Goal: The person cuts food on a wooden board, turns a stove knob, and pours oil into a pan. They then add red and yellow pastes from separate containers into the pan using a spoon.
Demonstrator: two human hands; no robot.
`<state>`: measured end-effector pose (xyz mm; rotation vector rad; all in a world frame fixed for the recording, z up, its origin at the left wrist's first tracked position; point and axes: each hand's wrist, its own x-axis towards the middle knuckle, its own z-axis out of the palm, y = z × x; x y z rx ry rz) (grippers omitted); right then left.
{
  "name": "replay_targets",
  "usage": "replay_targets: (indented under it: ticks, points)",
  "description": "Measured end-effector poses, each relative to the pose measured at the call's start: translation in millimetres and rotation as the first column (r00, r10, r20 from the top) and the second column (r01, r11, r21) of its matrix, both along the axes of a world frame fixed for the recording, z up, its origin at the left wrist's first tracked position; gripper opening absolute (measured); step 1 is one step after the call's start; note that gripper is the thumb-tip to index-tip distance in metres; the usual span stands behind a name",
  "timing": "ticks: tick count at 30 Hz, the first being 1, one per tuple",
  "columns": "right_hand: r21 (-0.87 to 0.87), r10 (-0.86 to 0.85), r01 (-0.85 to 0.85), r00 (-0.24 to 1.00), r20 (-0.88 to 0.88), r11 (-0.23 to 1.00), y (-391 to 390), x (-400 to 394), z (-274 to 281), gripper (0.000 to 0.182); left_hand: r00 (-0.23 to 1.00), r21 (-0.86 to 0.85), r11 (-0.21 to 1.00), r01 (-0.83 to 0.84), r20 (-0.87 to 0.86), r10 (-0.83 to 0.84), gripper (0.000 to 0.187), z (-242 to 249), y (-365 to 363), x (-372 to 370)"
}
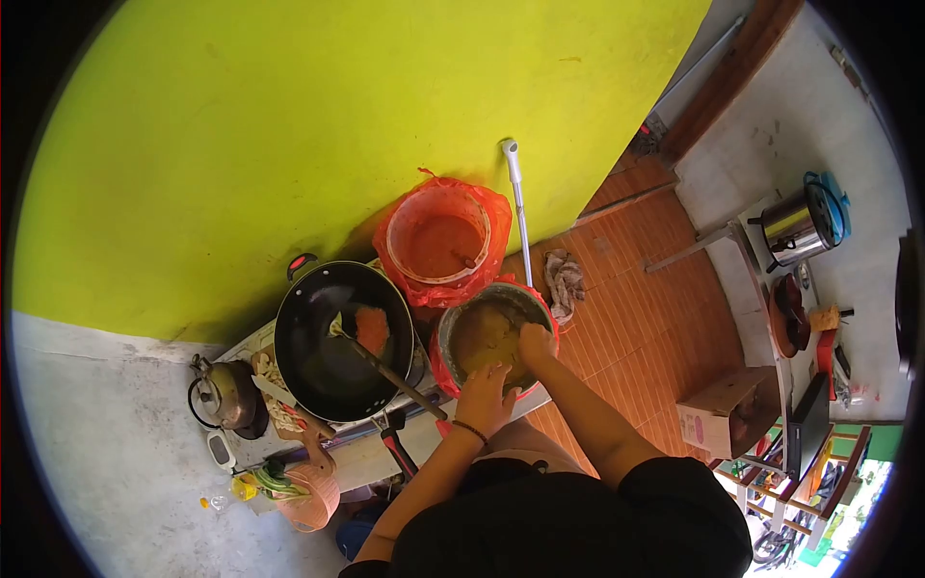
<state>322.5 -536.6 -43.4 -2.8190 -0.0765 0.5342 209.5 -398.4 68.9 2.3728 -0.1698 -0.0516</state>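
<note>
A metal pot (444, 352) with red plastic around it holds a yellowish-brown mass. My left hand (485, 397) rests at its near rim with the fingers apart, holding nothing. At the pot's right rim is my right hand (536, 344), its fingers curled; what they hold, if anything, is hidden. Left of the pot, a black wok (323, 371) contains an orange-red patch and a wooden-handled spatula (390, 371). Behind stands a bucket (487, 217) lined with a red bag, with orange-red paste inside.
A kettle (226, 393) stands left of the wok. Below it, another person's hand (313, 445) is near a chopping board and a pink basket (310, 496). A cloth (564, 277) and a cardboard box (708, 427) lie right. A steel cooker (795, 229) stands on a far table.
</note>
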Motion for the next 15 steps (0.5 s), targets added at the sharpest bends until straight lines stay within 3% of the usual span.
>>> replay_targets:
  ticks: [1,7,10,15]
  points:
    - [0.016,-0.01,0.011,0.999,-0.052,1.0,-0.5,-0.7,1.8,0.014,1.0,0.003,1.0,0.002,-0.002,-0.002,0.045,-0.6,0.5,0.1]
    - [0.063,0.064,-0.073,0.989,0.13,0.995,-0.9,-9.4,6.1,0.016,1.0,-0.019,1.0,0.014,-0.004,-0.014,0.045,-1.0,0.5,1.4]
    - [-0.037,-0.052,0.058,0.99,0.127,0.998,6.3,-11.5,6.7,0.014,1.0,-0.024,1.0,0.004,-0.017,-0.005,0.045,-1.6,1.5,1.2]
    - [0.025,0.025,-0.022,0.992,-0.124,0.999,4.7,-12.6,4.9,0.02,1.0,-0.023,1.0,-0.005,-0.017,0.005,0.046,-1.0,1.9,0.9]
